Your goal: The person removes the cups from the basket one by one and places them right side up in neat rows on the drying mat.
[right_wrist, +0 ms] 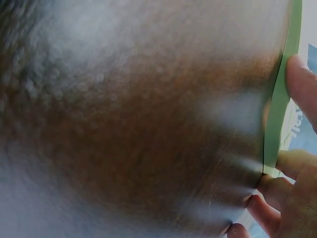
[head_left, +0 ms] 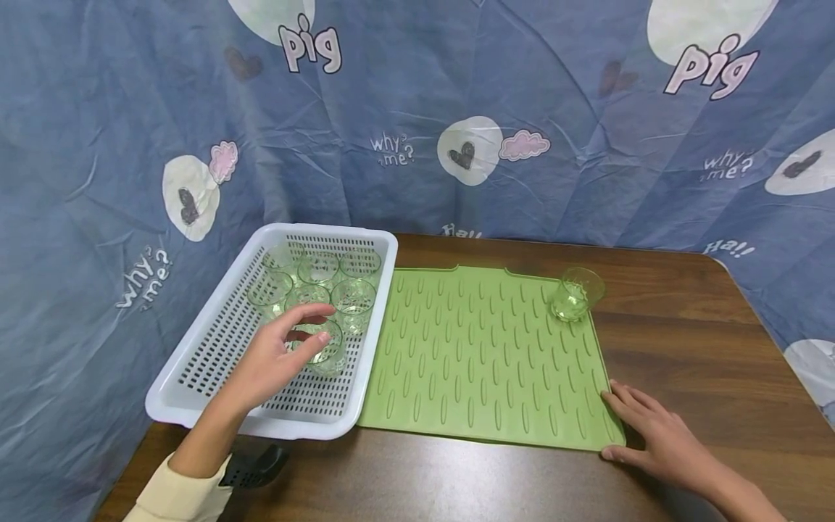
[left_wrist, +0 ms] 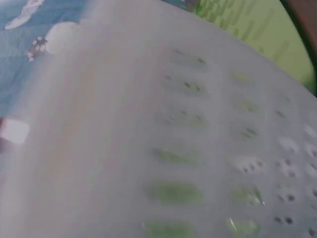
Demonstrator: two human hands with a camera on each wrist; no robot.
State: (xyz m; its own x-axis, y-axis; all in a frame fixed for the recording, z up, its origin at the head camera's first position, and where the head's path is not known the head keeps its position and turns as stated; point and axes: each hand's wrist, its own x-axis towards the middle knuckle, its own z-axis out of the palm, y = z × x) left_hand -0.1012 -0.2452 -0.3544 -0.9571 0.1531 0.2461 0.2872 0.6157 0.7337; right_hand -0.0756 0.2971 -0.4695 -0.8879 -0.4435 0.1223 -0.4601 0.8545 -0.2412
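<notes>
My left hand (head_left: pixel 274 357) hovers over the front glass (head_left: pixel 330 362) in a white slotted basket (head_left: pixel 373 341). Its thumb and fingers are spread apart near that glass's rim; whether they touch it I cannot tell. Several more clear glasses (head_left: pixel 354 297) stand close together behind it. On the green ribbed mat (head_left: pixel 470 362), a single glass (head_left: pixel 577 296) stands at the back right corner. My right hand (head_left: pixel 662 438) rests at the mat's front right corner, fingertips and thumb touching its edge. The right wrist view shows the fingers (right_wrist: pixel 280 191) against the mat's green edge (right_wrist: pixel 281 99).
The basket and mat sit side by side on a brown wooden table (head_left: pixel 698 341). A blue printed cloth (head_left: pixel 417 94) hangs behind it. Up close in the left wrist view, the basket's slotted wall (left_wrist: pixel 119 109) is blurred, with green-tinted shapes showing through.
</notes>
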